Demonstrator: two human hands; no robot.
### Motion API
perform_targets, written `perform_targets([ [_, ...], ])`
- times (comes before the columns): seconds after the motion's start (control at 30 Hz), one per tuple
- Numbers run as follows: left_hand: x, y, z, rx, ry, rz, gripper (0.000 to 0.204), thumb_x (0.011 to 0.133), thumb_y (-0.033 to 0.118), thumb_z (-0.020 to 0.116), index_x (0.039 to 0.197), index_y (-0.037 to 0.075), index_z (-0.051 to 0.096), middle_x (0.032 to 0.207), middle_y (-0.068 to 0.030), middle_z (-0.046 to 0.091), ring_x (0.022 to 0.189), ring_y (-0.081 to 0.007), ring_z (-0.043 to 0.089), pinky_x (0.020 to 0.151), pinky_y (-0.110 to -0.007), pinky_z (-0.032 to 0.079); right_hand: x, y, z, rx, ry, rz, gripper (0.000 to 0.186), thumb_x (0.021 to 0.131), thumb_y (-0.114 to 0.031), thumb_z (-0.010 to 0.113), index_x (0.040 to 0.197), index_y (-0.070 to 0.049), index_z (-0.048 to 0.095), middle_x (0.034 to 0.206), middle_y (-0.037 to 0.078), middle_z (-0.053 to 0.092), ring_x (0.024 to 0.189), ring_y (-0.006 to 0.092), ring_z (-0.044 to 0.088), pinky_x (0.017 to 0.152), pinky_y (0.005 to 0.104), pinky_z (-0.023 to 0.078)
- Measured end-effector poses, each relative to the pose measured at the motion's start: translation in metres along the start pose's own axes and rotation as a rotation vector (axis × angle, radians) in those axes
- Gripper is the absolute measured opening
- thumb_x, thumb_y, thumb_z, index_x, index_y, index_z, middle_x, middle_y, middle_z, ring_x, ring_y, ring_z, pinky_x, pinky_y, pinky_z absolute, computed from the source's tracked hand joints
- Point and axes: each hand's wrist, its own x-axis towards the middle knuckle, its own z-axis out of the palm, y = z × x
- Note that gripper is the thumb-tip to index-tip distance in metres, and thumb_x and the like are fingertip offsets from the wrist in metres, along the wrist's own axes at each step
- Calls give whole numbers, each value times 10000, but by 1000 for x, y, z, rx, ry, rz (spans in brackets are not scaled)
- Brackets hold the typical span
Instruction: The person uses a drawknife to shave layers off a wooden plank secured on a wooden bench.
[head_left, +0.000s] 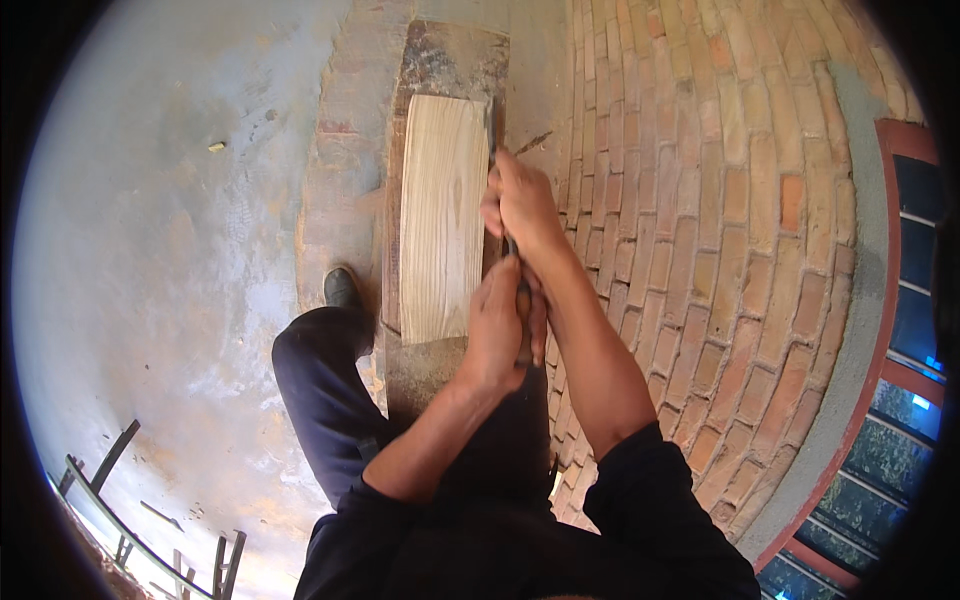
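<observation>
A pale wooden board (440, 220) with long grain lines lies lengthwise in front of me. Under it is a darker, worn plank (455, 55). At the board's right edge I hold a long hand tool with a brown handle (524, 318) and a thin dark metal shaft; its exact kind is not clear. My left hand (495, 322) is closed round the handle. Farther forward, my right hand (522, 200) grips the shaft, fingers curled beside the board's edge. The tool's front end is mostly hidden by the right hand.
A brick wall (735, 250) rises close on the right, with a red-framed window (890, 300) beyond it. Left is a stained concrete floor (200, 250) with a small yellowish scrap (216, 147). My dark shoe (342, 288) stands beside the plank. Dark metal frames (110, 455) are at lower left.
</observation>
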Motion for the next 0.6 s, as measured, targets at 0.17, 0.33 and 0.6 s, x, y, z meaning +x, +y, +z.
perform_targets([
  [0.17, 5, 8, 14, -78, -45, -25, 324, 1112, 342, 334, 935, 109, 473, 520, -25, 426, 322, -157, 377, 299, -291, 335, 9, -10, -7, -66, 13, -33, 504, 1012, -370, 435, 602, -80, 389, 482, 45, 409, 336, 173, 382, 364, 347, 300],
  [0.33, -5, -3, -1, -84, -16, -20, 332, 1113, 347, 332, 919, 116, 471, 499, -24, 418, 309, -148, 365, 288, -282, 320, -3, 4, 2, -116, -33, -142, 495, 1055, -355, 428, 623, -125, 351, 486, 15, 362, 357, 153, 378, 362, 338, 274],
  [0.6, 10, 12, 3, -103, -18, -19, 318, 1106, 341, 344, 935, 112, 481, 525, -25, 454, 307, -157, 382, 283, -300, 311, 17, -2, 1, -22, -31, -125, 513, 1058, -351, 407, 609, -105, 369, 481, 5, 339, 338, 143, 395, 348, 356, 253],
])
